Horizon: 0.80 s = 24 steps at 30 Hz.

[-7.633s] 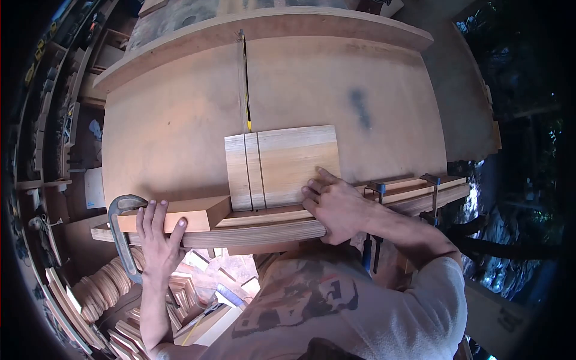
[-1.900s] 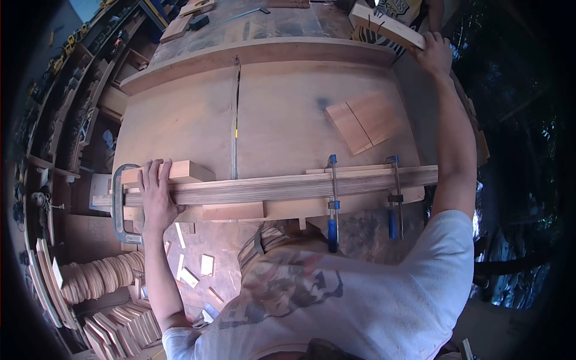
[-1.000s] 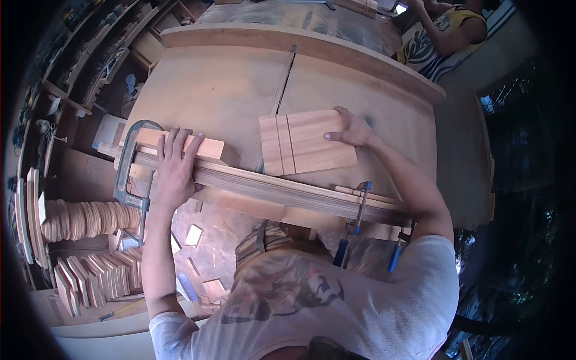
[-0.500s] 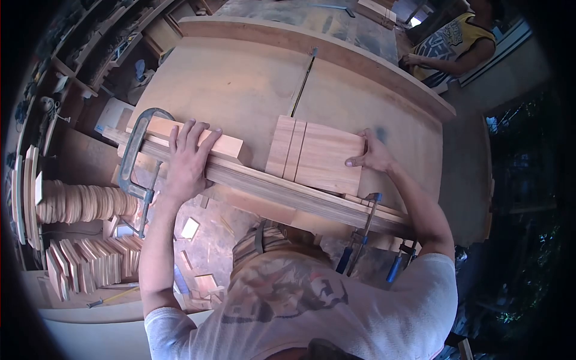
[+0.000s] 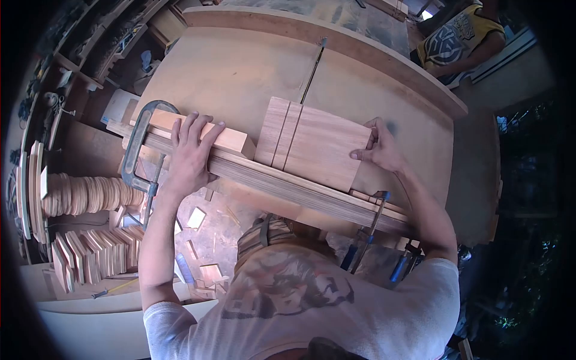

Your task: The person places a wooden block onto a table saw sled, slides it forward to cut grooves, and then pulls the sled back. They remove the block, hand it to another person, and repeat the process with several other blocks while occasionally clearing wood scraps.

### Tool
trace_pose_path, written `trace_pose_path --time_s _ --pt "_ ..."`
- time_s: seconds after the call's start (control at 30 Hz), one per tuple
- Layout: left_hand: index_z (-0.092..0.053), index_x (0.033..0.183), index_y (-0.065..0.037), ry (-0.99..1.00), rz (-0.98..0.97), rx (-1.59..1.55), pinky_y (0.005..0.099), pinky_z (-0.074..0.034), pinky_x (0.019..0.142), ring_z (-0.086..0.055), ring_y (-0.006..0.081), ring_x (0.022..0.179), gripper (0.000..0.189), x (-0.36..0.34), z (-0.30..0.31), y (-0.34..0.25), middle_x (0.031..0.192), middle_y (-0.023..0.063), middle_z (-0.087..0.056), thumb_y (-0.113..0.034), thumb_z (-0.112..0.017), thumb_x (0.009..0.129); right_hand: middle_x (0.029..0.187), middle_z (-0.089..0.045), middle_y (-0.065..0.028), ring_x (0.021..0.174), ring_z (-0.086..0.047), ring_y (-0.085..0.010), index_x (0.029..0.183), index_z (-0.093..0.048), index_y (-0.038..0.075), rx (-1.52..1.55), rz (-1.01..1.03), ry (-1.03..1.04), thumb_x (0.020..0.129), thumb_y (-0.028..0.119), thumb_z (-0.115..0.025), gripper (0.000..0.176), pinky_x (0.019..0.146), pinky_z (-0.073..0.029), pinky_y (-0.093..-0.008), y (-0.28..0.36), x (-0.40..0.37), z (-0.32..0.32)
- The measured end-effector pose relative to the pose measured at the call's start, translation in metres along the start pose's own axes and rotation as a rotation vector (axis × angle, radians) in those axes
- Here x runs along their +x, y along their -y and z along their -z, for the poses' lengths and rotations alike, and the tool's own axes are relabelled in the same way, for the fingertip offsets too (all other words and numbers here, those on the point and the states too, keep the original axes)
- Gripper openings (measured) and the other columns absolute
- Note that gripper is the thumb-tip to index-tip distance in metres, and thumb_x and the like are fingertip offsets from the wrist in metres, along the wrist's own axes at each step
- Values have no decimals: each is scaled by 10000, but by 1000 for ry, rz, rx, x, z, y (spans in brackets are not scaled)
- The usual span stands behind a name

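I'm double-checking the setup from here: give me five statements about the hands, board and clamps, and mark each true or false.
1. The right hand holds the board at its right edge. True.
2. The board has just one dark line across it. False: there are two.
3. The left hand rests on the wooden block. True.
4. The big clamp is beside the right hand. False: the big clamp is at the left end of the long rail.
5. The block lies to the right of the board. False: it lies to the left.
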<state>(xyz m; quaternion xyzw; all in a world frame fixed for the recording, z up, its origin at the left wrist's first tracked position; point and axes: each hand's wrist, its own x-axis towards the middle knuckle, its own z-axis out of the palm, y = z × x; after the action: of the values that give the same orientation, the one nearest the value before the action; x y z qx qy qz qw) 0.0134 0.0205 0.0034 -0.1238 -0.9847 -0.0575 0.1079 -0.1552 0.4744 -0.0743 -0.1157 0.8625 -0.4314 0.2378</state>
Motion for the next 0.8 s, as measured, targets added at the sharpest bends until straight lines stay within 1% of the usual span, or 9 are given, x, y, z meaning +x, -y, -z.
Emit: trace_pose_path --time_s 0.03,0.13,0.33,0.43,0.53,0.63,0.7,0.73,0.8 --pt "-448 1569 -208 5 8 12 647 -201 1277 -343 420 1512 1282 2 1 1 1523 137 -433 -148 -998 413 1001 -674 -135 979 -680 -262 1293 -505 29 31 -10 31 661 282 -1011 847 863 -550 -399 -6 -1 3" --pt "-442 1570 -203 16 23 17 647 -202 1278 -342 424 1512 1293 0 -3 -3 1522 142 -431 -147 -1000 406 986 -695 -150 993 -698 -308 1253 -535 36 -130 25 49 621 316 -1016 842 891 -549 -433 -30 16 -11" --pt "-426 1572 -172 6 14 49 654 -207 1270 -335 440 1509 1287 4 -2 -7 1523 159 -424 -124 -1001 421 1118 -721 -226 1104 -697 -395 1247 -560 31 -271 -4 107 593 378 -1013 868 956 -539 -458 -4 17 -4" --pt "-424 1571 -161 2 15 64 656 -211 1266 -334 443 1509 1274 2 -1 -5 1528 161 -421 -125 -999 435 943 -677 -169 909 -671 -338 1236 -538 25 -311 85 38 629 425 -1021 872 883 -557 -445 -14 20 -13" --pt "-423 1573 -158 -9 -3 61 658 -214 1260 -338 442 1506 1253 -1 -2 -5 1535 160 -418 -142 -995 458 1205 -669 -267 1150 -654 -388 1414 -528 -16 -404 15 35 672 546 -966 1029 1031 -517 -493 -4 6 -20" --pt "-418 1579 -159 -10 -23 73 663 -219 1253 -342 441 1503 1237 1 -2 -3 1539 158 -417 -159 -991 483 1578 -438 -340 1492 -404 -481 1542 -484 -28 -802 -27 72 681 642 -903 1168 1200 -397 -544 35 -17 -24" --pt "-413 1585 -158 -9 -36 71 665 -222 1249 -344 440 1502 1229 -1 -1 -2 1538 158 -419 -166 -987 498 1672 -272 -330 1561 -233 -511 1543 -482 -54 -696 47 136 675 692 -877 1211 1257 -315 -564 39 -31 -36" --pt "-400 1585 -149 -15 -49 71 657 -220 1254 -339 444 1504 1256 -1 -1 0 1539 164 -413 -153 -995 479 1720 -190 -325 1596 -147 -526 1543 -481 -68 -646 89 165 672 717 -865 1234 1285 -273 -574 41 -37 -41" --pt "-373 1587 -129 -27 -70 71 640 -214 1265 -328 453 1507 1310 -1 -3 2 1540 178 -400 -128 -1010 443 1733 -168 -318 1611 -124 -512 1558 -466 -64 -649 154 329 659 690 -887 1246 1303 -253 -556 44 -59 -55"
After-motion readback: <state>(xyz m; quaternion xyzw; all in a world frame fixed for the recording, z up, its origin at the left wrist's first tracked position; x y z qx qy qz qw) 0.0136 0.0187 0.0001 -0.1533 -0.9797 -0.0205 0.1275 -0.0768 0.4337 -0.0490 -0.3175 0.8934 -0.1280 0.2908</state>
